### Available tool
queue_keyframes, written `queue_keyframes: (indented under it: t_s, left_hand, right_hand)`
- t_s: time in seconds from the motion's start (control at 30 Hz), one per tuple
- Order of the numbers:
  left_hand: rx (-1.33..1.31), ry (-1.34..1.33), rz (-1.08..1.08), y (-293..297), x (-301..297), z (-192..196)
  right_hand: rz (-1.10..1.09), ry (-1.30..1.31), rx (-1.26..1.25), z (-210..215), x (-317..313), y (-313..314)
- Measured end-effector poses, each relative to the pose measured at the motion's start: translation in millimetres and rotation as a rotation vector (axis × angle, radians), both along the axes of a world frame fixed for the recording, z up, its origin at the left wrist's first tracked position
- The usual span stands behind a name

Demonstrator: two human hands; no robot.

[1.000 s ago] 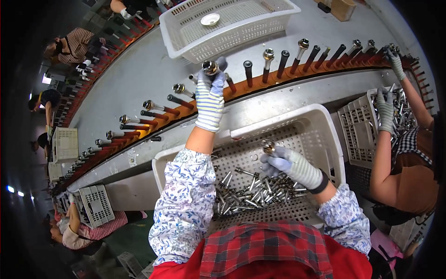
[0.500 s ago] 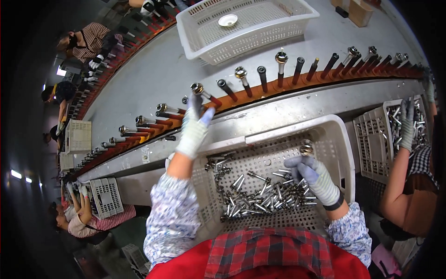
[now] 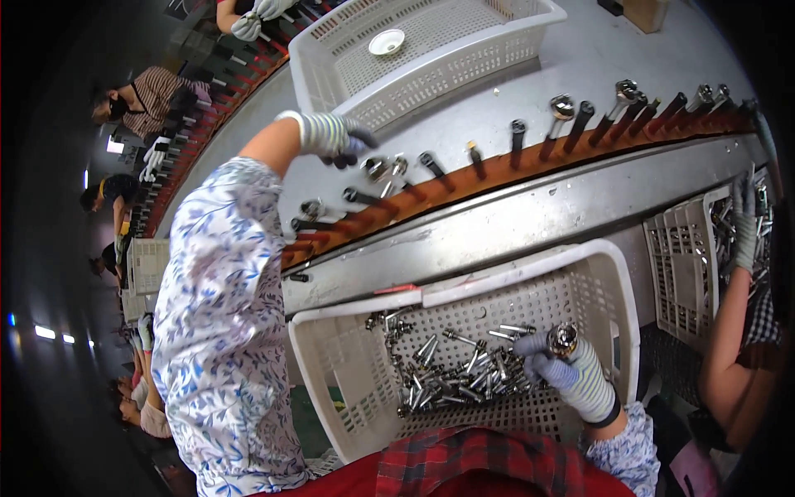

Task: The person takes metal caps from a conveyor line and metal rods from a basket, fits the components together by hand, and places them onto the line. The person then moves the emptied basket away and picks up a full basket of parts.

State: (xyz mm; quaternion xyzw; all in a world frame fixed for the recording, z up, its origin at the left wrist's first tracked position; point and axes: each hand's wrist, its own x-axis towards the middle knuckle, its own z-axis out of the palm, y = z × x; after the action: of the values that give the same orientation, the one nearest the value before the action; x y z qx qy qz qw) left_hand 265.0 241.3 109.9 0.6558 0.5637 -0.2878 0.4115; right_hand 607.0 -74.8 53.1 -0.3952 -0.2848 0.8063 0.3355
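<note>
My left hand (image 3: 338, 137), in a striped grey glove, reaches over the orange peg conveyor (image 3: 497, 168). Its fingers are loosely bent and apart. Just off the fingertips stands a round-headed chrome piece (image 3: 376, 169), with another chrome head beside it; I cannot make out contact. Over the right side of the grey basket (image 3: 609, 269), my right hand (image 3: 571, 370) is closed around a round-headed chrome tool part (image 3: 562, 338), its head showing above the fingers. Beneath, several small chrome pins (image 3: 472, 369) lie heaped in the basket.
Behind the conveyor stands a large grey basket (image 3: 447, 95) holding a small white dish (image 3: 387, 42). Pegs with black sleeves and chrome heads line the belt. At right, a co-worker's gloved hand (image 3: 744, 228) is over another basket (image 3: 679, 269). More people work along the far left.
My left hand has moved up and across the belt, away from the chrome piece it was at. My right hand has lowered slightly, still holding its part. The view has shifted.
</note>
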Motion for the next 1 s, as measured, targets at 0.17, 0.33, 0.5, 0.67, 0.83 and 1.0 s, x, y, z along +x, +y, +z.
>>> queue_keyframes:
  t_s: [0.17, 0.33, 0.5, 0.67, 0.83, 1.0]
  left_hand:
    - [-0.268, -0.032, -0.287, 22.6, 30.0, -107.5]
    - [0.148, -0.167, -0.277, 19.8, -7.7, -122.9]
    - [0.657, -0.578, 0.371, -35.0, -57.7, -37.0]
    - [0.602, -1.246, 0.673, -154.0, -23.1, -0.1]
    - [1.013, -1.197, 0.869, -181.0, -35.7, -36.9]
    - [1.097, -1.288, 0.983, -187.3, -82.4, -72.1]
  right_hand:
    - [0.038, -0.125, 0.066, -3.4, 34.2, 21.1]
    - [0.104, -0.309, 0.118, 0.7, 44.9, 37.3]
    - [-0.044, -0.17, 0.039, -2.0, 16.7, 24.7]
    - [-0.067, -0.156, -0.026, 10.3, -6.0, 4.0]
    - [-0.187, -0.151, 0.076, -0.6, -25.4, -13.6]
    - [-0.395, -0.118, 0.195, -8.0, -32.1, -6.3]
